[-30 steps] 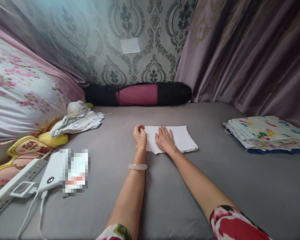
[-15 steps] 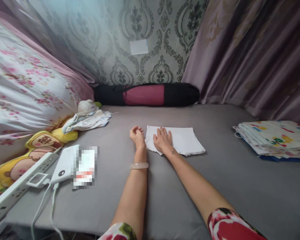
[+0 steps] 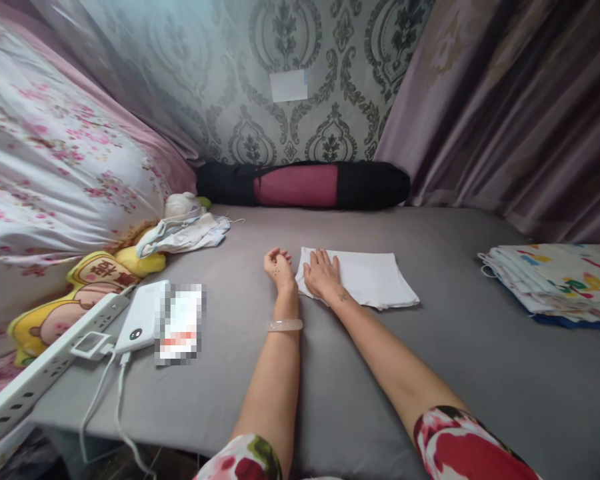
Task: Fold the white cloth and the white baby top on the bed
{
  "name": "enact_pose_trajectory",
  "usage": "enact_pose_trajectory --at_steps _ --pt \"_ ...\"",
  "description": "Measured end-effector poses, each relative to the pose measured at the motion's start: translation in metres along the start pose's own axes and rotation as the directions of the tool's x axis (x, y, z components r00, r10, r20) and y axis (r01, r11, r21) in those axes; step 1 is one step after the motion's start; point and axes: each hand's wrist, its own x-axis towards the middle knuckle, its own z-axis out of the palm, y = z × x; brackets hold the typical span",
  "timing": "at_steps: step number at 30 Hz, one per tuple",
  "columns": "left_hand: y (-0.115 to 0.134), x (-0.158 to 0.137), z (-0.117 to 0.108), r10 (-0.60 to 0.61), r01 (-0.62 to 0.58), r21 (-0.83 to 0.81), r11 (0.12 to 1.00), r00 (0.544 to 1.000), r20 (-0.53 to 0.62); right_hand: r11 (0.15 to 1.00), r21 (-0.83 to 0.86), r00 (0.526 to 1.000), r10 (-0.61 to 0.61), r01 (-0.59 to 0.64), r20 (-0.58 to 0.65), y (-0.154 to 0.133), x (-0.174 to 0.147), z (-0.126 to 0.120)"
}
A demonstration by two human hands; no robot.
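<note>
A folded white cloth (image 3: 373, 277), perhaps a garment, lies flat on the grey sheet. My right hand (image 3: 323, 275) rests palm down on its left part, fingers stretched out. Just past the cloth's left edge is my left hand (image 3: 279, 268), turned on its side with loosely curled fingers apart and nothing visible in them. A pale bangle (image 3: 284, 325) circles my left wrist.
A stack of folded patterned cloths (image 3: 555, 280) lies at the right. On the left are a white power bank (image 3: 145, 317), a power strip (image 3: 55, 367), a yellow cushion (image 3: 97, 273) and a crumpled light cloth (image 3: 190, 232). A black-and-pink long bag (image 3: 297, 185) borders the wall.
My right hand has slid slightly left across the white cloth, toward its left edge. My left hand stays beside it. The whole view has shifted a little.
</note>
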Motion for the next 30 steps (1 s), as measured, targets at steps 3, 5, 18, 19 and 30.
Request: enact_pose_trajectory --at_steps 3,5,18,19,30 --pt "0.002 0.002 -0.001 -0.018 0.018 -0.02 1.0 1.0 -0.014 0.999 0.015 0.999 -0.049 0.048 0.01 -0.009 0.007 0.002" --pt "0.003 0.003 -0.001 -0.031 0.03 -0.04 0.999 0.999 -0.025 0.997 0.023 0.997 -0.076 0.076 0.012 -0.013 0.01 0.003" --pt "0.008 -0.002 0.002 0.001 0.0 -0.035 0.999 1.0 0.013 0.991 0.085 0.995 -0.1 0.1 -0.005 -0.015 0.012 0.008" --pt "0.007 -0.004 0.002 0.022 -0.021 -0.024 0.999 0.999 0.037 0.99 0.1 0.995 -0.099 0.099 -0.008 -0.015 0.011 0.006" --pt "-0.011 -0.027 0.018 0.212 -0.308 0.209 0.928 0.898 0.386 1.0 0.02 0.998 -0.023 0.024 -0.062 0.033 -0.018 -0.009"
